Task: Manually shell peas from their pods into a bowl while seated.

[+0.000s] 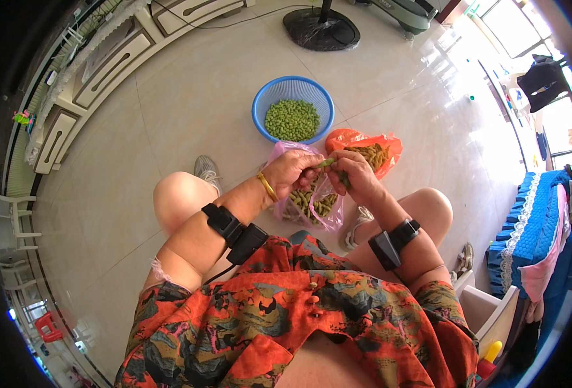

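My left hand (291, 172) and my right hand (358, 176) meet in the middle, fingers pinched on a green bean pod (326, 163) between them. A darker green pod (344, 180) pokes out from under my right fingers. Below my hands lies a pink plastic bag (333, 218), open, with many plump pods (318, 203) in it. Just beyond, a blue mesh basket (256, 115) holds a heap of shelled green beans (292, 119). To its right sits an orange plastic bag (394, 150) with yellowish-brown pods (374, 154) inside.
My knees flank the bags on the tiled floor (189, 116). A black round stand base (321, 29) stands at the far side. Pale drawer cabinets (111, 71) line the far left. A blue quilted cover (538, 213) hangs at the right, near a pale open box (486, 304).
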A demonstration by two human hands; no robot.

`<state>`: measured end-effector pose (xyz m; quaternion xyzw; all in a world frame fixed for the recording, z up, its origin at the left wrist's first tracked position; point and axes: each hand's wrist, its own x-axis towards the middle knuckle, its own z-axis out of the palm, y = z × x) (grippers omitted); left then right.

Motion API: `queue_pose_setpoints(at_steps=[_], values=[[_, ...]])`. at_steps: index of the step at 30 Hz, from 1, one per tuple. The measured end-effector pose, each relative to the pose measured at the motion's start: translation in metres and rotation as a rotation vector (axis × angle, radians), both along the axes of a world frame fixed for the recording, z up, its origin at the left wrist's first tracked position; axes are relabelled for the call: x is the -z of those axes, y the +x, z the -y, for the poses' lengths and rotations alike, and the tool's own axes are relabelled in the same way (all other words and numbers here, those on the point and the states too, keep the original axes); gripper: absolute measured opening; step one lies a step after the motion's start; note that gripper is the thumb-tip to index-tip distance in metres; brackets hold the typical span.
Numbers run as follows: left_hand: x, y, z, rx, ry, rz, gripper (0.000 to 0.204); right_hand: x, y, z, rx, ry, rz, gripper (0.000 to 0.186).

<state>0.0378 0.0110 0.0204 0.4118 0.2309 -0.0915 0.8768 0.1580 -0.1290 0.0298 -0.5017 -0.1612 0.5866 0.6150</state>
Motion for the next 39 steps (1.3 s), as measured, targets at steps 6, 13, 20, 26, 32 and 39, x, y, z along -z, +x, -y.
queue_pose_setpoints(at_steps=[6,13,20,26,32,39], values=[[0.003,-0.001,-0.001,0.04,-0.228,-0.009,0.02,-0.001,-0.009,0.0,0.046,-0.021,0.113,0.014],[-0.006,0.004,0.007,0.115,0.521,0.159,0.021,-0.004,-0.004,-0.002,0.077,-0.152,0.123,0.016],[0.009,0.005,0.006,0.086,0.552,0.265,0.022,-0.004,-0.003,-0.002,-0.037,-0.124,0.193,0.015],[0.006,0.004,0.001,0.208,0.273,0.161,0.032,0.0,-0.004,0.002,-0.084,-0.136,0.246,0.015],[0.008,0.005,0.004,0.187,0.341,0.072,0.024,0.001,-0.005,0.004,-0.124,-0.175,0.242,0.015],[0.022,0.005,0.01,0.082,0.341,-0.004,0.011,0.005,-0.007,0.001,-0.117,-0.144,0.225,0.017]])
